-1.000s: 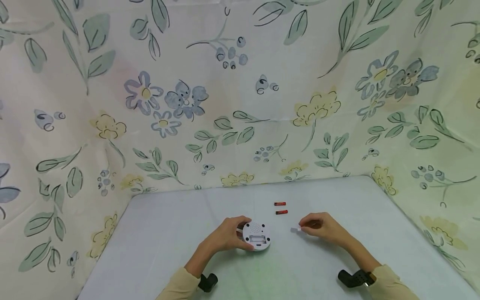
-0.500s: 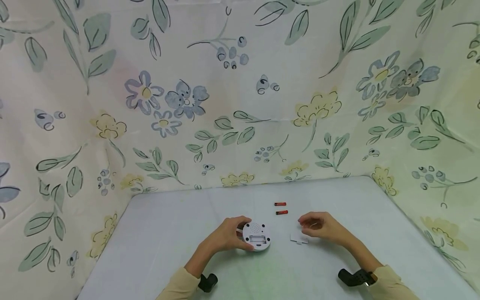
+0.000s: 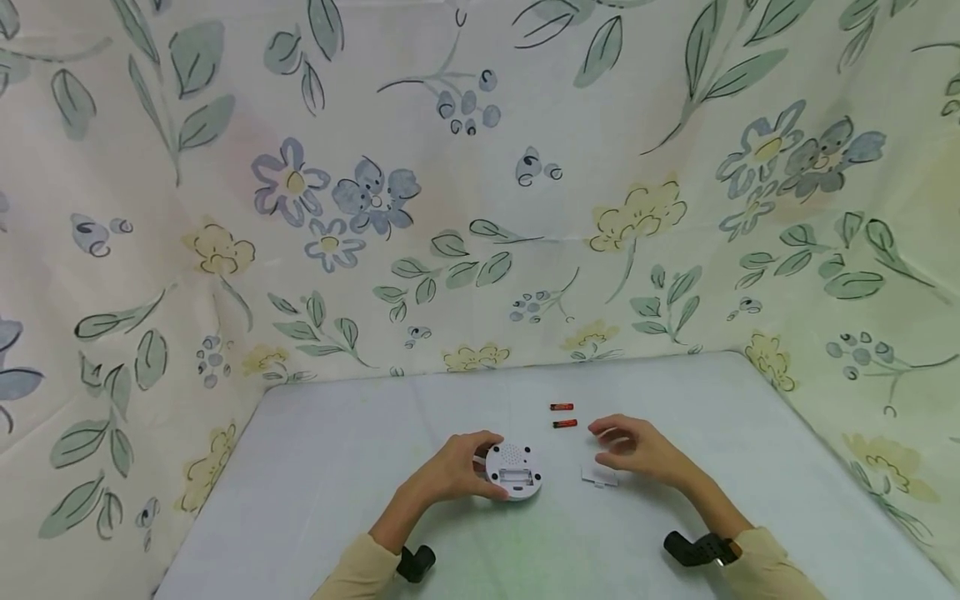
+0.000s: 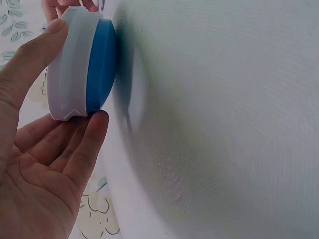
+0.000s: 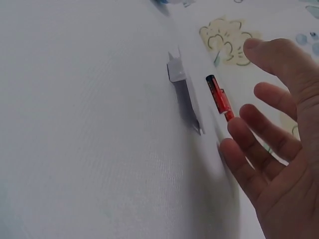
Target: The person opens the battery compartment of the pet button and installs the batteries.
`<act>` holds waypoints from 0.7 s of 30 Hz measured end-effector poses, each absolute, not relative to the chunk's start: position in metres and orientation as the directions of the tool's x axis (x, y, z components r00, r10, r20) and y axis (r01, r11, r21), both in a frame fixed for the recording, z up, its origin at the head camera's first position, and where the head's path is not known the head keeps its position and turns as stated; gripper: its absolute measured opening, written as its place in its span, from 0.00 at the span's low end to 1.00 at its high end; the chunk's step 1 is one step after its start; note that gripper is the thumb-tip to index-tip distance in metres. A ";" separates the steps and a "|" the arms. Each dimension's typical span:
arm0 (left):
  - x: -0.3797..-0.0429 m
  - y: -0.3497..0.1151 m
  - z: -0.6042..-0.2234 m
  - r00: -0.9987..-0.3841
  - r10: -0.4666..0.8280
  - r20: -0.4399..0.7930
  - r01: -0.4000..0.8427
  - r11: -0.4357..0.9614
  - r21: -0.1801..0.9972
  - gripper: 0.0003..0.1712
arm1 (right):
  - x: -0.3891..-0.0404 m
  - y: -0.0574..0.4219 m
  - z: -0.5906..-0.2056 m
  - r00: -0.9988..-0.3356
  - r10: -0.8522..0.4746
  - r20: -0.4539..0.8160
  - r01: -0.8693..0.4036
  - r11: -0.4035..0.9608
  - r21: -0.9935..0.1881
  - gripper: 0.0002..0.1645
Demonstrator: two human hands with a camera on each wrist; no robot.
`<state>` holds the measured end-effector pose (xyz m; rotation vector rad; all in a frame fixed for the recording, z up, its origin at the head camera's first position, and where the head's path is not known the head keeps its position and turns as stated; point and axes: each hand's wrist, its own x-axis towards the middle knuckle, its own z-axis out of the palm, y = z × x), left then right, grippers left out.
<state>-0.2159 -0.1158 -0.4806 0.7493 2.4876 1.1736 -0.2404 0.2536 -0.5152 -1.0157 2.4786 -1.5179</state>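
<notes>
My left hand (image 3: pixel 456 471) grips a round white device (image 3: pixel 512 454) by its edge, thumb on one side and fingers on the other. Its underside faces up, showing speaker holes, small dark feet and an uncovered battery compartment with no battery inside. In the left wrist view the device's other face is a blue disc (image 4: pixel 101 67), close over the table. A white battery cover (image 3: pixel 598 477) lies on the table, just below my right hand (image 3: pixel 639 452), whose fingers are relaxed and hold nothing. Beyond those fingertips lie two red batteries, a nearer one (image 3: pixel 565 423) and a farther one (image 3: pixel 562 407).
The white-covered table (image 3: pixel 337 450) ends at a floral cloth backdrop (image 3: pixel 450 275) that rises behind and along both sides. Each wrist wears a black camera, such as the right one (image 3: pixel 693 550).
My right hand has let go of the battery cover, now lying flat on the table. It has since shifted slightly away from me and left, fingers spreading. The left hand keeps its hold on the device.
</notes>
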 end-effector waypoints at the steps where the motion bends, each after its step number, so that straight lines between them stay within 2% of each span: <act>1: -0.216 -0.116 -0.481 -0.822 0.569 -0.037 0.332 0.531 0.780 0.47 | -0.242 0.253 -0.515 -0.781 -0.563 0.272 -0.501 0.302 -0.811 0.27; 13: -0.216 -0.116 -0.482 -0.824 0.565 -0.042 0.330 0.539 0.775 0.47 | -0.266 0.253 -0.510 -0.836 -0.486 0.253 -0.455 0.357 -0.816 0.30; 21: -0.216 -0.118 -0.482 -0.827 0.560 -0.050 0.318 0.539 0.780 0.47 | -0.284 0.251 -0.500 -0.842 -0.472 0.260 -0.456 0.367 -0.811 0.29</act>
